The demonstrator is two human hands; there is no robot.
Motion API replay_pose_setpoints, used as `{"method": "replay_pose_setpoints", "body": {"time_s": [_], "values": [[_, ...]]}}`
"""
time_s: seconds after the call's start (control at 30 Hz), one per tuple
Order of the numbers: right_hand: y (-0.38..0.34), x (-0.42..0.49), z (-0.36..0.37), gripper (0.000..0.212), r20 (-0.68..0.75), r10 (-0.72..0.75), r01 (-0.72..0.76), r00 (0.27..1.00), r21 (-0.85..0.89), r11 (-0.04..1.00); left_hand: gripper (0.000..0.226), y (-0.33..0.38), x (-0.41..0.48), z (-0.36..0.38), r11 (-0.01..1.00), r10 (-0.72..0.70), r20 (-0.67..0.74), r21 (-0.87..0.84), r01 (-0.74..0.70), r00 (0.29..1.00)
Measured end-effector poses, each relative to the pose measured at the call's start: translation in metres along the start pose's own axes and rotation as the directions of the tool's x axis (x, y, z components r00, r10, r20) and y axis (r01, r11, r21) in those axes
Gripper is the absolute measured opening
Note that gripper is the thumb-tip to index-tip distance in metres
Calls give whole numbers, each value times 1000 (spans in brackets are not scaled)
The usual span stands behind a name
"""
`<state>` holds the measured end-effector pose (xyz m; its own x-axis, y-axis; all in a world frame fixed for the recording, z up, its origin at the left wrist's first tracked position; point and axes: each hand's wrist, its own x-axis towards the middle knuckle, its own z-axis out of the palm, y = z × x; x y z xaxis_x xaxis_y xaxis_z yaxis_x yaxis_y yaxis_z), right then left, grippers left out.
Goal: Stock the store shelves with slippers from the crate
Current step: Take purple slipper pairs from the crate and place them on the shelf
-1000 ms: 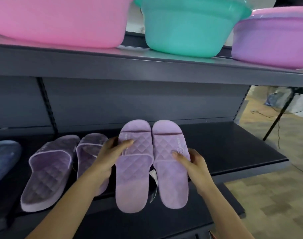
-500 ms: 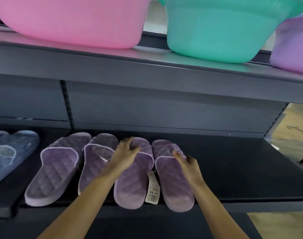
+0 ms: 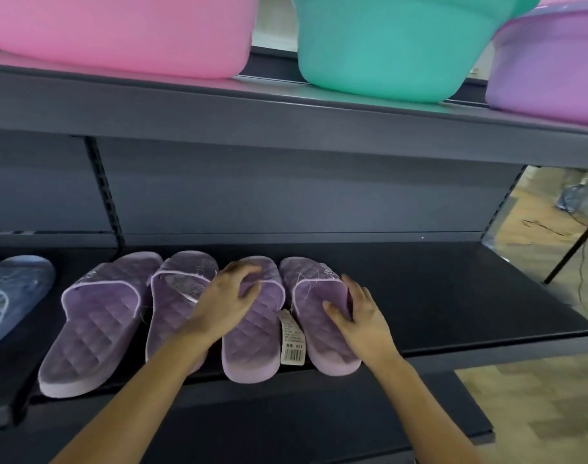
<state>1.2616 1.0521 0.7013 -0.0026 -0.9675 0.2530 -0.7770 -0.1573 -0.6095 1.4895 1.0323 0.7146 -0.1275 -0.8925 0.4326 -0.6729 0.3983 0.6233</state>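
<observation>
Shelf (image 3: 453, 296) stock: four purple slippers (image 3: 95, 323) at 6 o'clock, one blue slipper (image 3: 15, 296) at 9 o'clock, three basins (image 3: 386, 45) at 12 o'clock. My left hand (image 3: 225, 306) rests released on the third slipper (image 3: 252, 346); my right hand (image 3: 363, 319), straight-fingered, presses the fourth slipper (image 3: 312, 343). A second ago this pair was raised; now it lies flat.

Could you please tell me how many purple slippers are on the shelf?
4, side by side on the shelf: leftmost slipper, second slipper, third slipper touched by the left hand, fourth slipper touched by the right hand. None looks hidden.
</observation>
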Motion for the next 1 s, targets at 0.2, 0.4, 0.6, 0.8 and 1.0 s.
{"method": "replay_pose_setpoints", "body": {"time_s": [0.2,0.4,0.6,0.8,1.0], "values": [[-6,-36,-12,69,-21,-149,144,989,-141,979,42,-1,-35,-17,983,76,42,166,-82,996],[-8,-71,-22,70,-1,-214,207,977,-263,943,58,1,-68,-25,959,94,48,264,-104,994],[-8,-105,-31,59,42,-318,312,947,-348,884,51,20,-111,-39,952,92,30,291,-96,995],[-13,-153,-43,56,67,-355,354,933,-365,861,57,50,-176,-58,922,21,62,384,-43,998],[-23,-198,-40,58,123,-412,429,903,-326,843,56,69,-250,-80,857,-58,15,514,42,998]]}}
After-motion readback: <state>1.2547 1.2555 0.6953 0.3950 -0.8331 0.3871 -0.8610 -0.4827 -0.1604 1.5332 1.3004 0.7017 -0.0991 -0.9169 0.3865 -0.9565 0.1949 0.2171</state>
